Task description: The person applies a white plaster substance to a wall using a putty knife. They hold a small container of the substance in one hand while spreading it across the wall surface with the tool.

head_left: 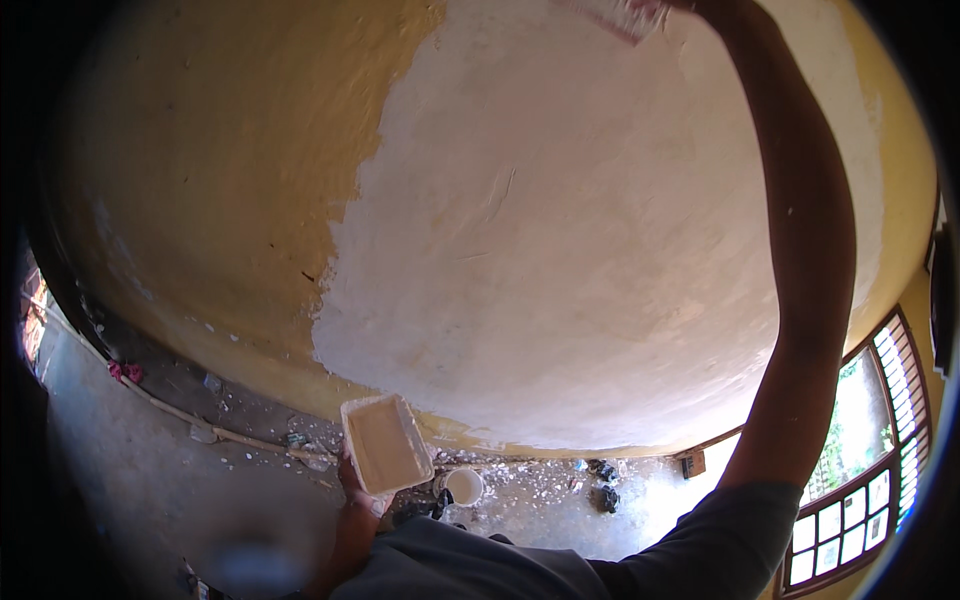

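Note:
My left hand [362,490] grips a shallow rectangular tray [427,468] by its near-left side, its fingers partly hidden underneath. Smooth beige paste [385,445] lies in the tray, and dried smears mark the rim. High up, my right hand [690,5] is closed on a flat spreader [625,18] with whitish smears, held against or close to the wall; the top edge of the picture cuts off part of both. In front of me, a broad pale coat [580,230] covers the middle of the yellow wall [230,150], with a few raised ridges in it.
A white bucket [463,487] stands on the floor below the tray. White flakes, black crumpled bags [606,497] and a small brown block [692,463] lie along the wall's foot. A long pole [235,436] runs along the floor at left. At right is a framed window [850,490].

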The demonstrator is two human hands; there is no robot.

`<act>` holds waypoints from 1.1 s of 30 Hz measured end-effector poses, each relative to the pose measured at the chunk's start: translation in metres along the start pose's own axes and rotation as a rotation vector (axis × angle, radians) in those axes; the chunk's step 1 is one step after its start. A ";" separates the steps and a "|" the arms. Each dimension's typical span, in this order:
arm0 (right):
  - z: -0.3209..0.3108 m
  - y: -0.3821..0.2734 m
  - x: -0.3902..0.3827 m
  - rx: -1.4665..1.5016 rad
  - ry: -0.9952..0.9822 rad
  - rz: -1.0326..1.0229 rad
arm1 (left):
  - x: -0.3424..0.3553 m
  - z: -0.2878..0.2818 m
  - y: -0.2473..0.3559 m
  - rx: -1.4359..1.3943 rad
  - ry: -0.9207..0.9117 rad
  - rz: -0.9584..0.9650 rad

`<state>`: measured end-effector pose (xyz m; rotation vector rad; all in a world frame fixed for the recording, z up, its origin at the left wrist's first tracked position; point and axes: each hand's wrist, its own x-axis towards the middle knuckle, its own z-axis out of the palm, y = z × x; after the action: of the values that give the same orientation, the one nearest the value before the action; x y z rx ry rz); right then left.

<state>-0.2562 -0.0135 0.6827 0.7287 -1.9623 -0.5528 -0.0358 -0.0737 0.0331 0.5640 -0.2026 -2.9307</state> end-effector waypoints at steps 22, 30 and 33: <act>0.101 -0.061 -0.103 0.273 0.011 -0.095 | -0.005 -0.010 0.004 -0.037 -0.036 0.018; 0.082 -0.017 -0.139 1.302 0.553 0.282 | -0.010 -0.023 0.003 -0.102 0.073 0.008; 0.162 -0.088 -0.235 1.395 0.403 0.473 | -0.003 -0.046 -0.006 -0.173 0.110 -0.017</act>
<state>-0.2860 0.0981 0.4068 0.9888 -1.8137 1.2911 -0.0165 -0.0725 -0.0086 0.6990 0.0683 -2.8848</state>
